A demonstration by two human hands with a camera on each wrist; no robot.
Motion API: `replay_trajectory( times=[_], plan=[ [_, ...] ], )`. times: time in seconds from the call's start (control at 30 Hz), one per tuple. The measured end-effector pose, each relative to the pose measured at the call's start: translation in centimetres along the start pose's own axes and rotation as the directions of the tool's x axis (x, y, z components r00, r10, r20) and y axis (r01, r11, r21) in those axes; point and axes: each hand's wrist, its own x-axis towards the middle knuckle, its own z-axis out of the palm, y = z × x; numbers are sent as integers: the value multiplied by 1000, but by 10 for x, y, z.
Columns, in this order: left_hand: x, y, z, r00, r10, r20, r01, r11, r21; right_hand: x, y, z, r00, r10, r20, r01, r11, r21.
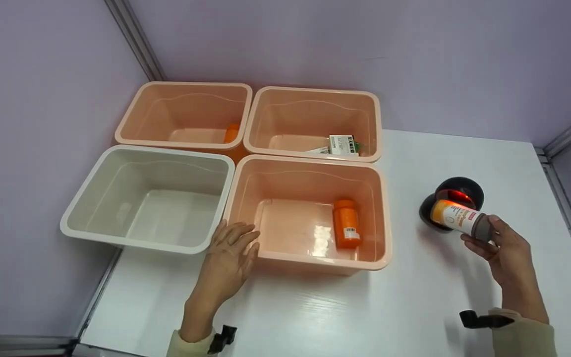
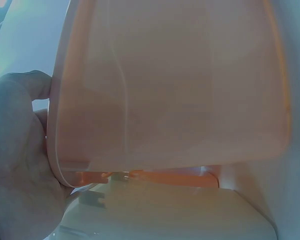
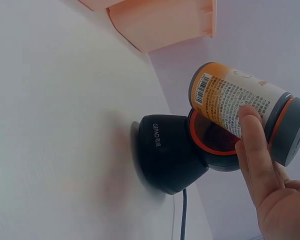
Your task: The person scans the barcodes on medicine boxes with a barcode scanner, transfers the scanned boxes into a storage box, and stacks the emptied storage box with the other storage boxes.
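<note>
My right hand (image 1: 506, 248) grips a bottle (image 1: 459, 216) by its grey cap end. In the right wrist view this bottle (image 3: 230, 97) has an orange and white label with a barcode. It is tilted close over a black barcode scanner (image 3: 170, 150), whose round window glows red in the head view. My left hand (image 1: 228, 260) rests on the near left corner of the front pink bin (image 1: 310, 263), fingers at its rim beside the grey bin (image 1: 137, 243). In the left wrist view the thumb touches the bin's edge. An orange bottle (image 1: 347, 224) lies inside the front pink bin.
Two more pink bins stand behind: the back left bin (image 1: 186, 84) holds an orange item (image 1: 231, 133), the back right bin (image 1: 315, 90) a white box (image 1: 342, 145). A cable (image 3: 184, 215) runs from the scanner. Pale walls (image 1: 315, 44) enclose the white table (image 1: 414, 307).
</note>
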Motion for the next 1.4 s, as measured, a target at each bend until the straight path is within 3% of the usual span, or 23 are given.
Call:
replay_trajectory(
  times=[0.77,0.97,1.2,1.4],
  plan=[
    [0,-1,0,1000,10,0,-10,1000,-3,4,1,0,998,44,-54,-44,999,2],
    [0,0,0,1000,19,-12,-19,1000,-2,1,1,5,999,-26,-42,21,993,-116],
    [0,1,-1,1000,0,4,0,1000,0,1,-3,13,983,-80,-165,36,966,-256],
    [0,0,0,1000,0,1,0,1000,-3,3,-4,16,970,-154,-190,80,934,-349]
  ],
)
